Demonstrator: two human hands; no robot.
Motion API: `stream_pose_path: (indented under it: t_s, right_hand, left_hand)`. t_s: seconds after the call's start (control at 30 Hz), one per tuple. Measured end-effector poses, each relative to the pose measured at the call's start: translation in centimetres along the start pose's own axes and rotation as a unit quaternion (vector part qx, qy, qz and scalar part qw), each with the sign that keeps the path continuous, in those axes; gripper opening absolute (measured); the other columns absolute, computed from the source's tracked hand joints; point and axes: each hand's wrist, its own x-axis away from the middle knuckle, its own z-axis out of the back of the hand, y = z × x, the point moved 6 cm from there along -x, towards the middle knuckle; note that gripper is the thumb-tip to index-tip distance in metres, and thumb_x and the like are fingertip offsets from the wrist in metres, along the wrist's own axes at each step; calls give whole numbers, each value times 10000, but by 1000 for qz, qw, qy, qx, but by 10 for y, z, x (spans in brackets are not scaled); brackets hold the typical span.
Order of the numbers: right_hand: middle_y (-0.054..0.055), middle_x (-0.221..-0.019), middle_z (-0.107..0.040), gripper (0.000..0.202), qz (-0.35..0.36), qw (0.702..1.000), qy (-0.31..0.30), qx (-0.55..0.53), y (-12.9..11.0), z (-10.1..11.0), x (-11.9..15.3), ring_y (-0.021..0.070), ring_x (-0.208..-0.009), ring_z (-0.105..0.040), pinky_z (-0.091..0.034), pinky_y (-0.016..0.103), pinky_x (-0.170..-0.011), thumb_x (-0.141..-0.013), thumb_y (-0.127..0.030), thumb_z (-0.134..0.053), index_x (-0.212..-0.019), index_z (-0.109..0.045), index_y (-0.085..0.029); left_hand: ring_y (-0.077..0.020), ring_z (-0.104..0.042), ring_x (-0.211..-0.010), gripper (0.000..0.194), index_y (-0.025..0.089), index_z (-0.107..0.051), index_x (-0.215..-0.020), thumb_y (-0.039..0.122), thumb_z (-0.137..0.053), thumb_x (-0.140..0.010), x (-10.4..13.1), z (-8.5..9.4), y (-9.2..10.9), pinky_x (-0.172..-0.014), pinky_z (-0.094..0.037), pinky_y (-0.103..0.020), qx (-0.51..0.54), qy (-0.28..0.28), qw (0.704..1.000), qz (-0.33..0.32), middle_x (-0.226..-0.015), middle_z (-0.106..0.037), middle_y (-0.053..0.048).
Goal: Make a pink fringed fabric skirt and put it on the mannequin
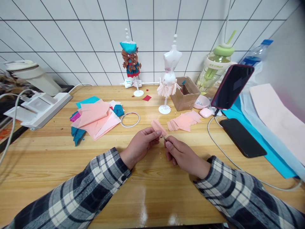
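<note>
- Pale-pink narrow folded paper strip [157, 126]: left hand [141, 142] is pinching it, thumb over fingers, above the pale wooden worktop [152, 197], midway between left and right edges.
- Right hand [181, 154] is clamping a slim metal tool [164, 138], tip meeting the strip's lower end; can't tell tool type.
- My read: strip is behaving light, soft, grippy, tearing easily; best holding its flat body, not the worked end.
- Counting: one strip, one tool. Pink fringed paper pieces [184, 121] are overlapping, uncountable.
- Toward far edge, two mannequins are standing: one pink-skirted white mannequin [172, 60], one teal-and-brown-dressed mannequin [130, 60].
- Near right edge, two phones: red-edged phone [232, 86] is tilting, flat black phone [243, 137] is lying.
</note>
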Motion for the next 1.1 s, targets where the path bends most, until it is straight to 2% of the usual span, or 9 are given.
stream_pose_path:
  t_s: [0.13, 0.43, 0.9, 1.1]
  right_hand:
    - [-47, -679, -552, 250, 12, 1000, 14, 5, 0, -2, 0, 89, -488, -493, -396, 226, -505, -997, -428, -260, -925, -397, -232]
    - [-42, -685, -552, 284, -3, 998, 25, -51, 4, -6, -2, 95, -460, -519, -421, 224, -449, -987, -469, -260, -953, -407, -229]
    - [-50, -643, -515, 305, 14, 999, 44, 0, 0, -2, -2, 93, -502, -466, -365, 235, -519, -998, -453, -256, -921, -435, -218]
    - [-54, -631, -518, 295, 10, 1000, 16, -1, -2, -1, -1, 99, -523, -466, -352, 239, -539, -998, -442, -268, -875, -420, -221]
  left_hand:
    - [-92, -572, -686, 186, 127, -690, -808, 289, -750, -741, 2, -3, 0, -682, -423, -214, -17, -6, 1000, -6, -785, -678, -33]
    - [-107, -575, -687, 215, 125, -695, -832, 313, -745, -740, 3, -6, 2, -681, -419, -234, -35, -10, 999, -11, -796, -684, -44]
    - [-108, -613, -748, 180, 141, -703, -836, 267, -764, -723, 2, -6, 1, -741, -444, -228, -3, -15, 1000, 2, -840, -704, -31]
    - [-88, -591, -714, 170, 132, -680, -811, 262, -757, -733, 2, -3, 0, -715, -444, -204, 2, -7, 1000, -1, -792, -677, -16]
